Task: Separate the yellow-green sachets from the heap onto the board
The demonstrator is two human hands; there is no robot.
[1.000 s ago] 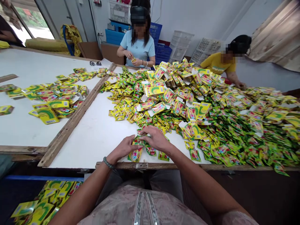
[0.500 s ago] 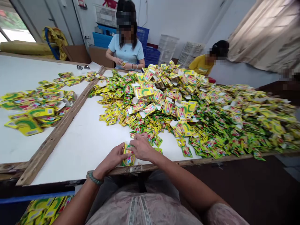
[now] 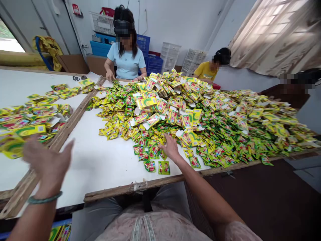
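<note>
My left hand [image 3: 47, 160] is at the left, over the wooden divider, blurred by motion. Its thumb stands away from the fingers and nothing shows in its grasp. Just beyond its fingertips is a yellow-green box [image 3: 12, 146], also blurred, by the group of filled boxes [image 3: 30, 131]. My right hand [image 3: 172, 148] reaches to the near edge of the heap of small green and yellow sachets [image 3: 152, 149], thumb and fingers apart, fingertips touching or just over the sachets. Two loose sachets, one of them a green sachet [image 3: 164, 167], lie flat nearer to me.
A large mound of open yellow boxes [image 3: 147, 102] and sachets spreads right. A wooden divider strip [image 3: 75, 120] crosses the white table [image 3: 100, 164]. Opposite, one person in light blue [image 3: 127, 63] reaches to the sachets; another in yellow [image 3: 207, 70] sits farther right. Blue crates [image 3: 154, 63] stand behind.
My hands, which were together on a small box at the front edge, have parted. The left has swung left to the filled boxes; the right has moved forward and right to the sachets.
</note>
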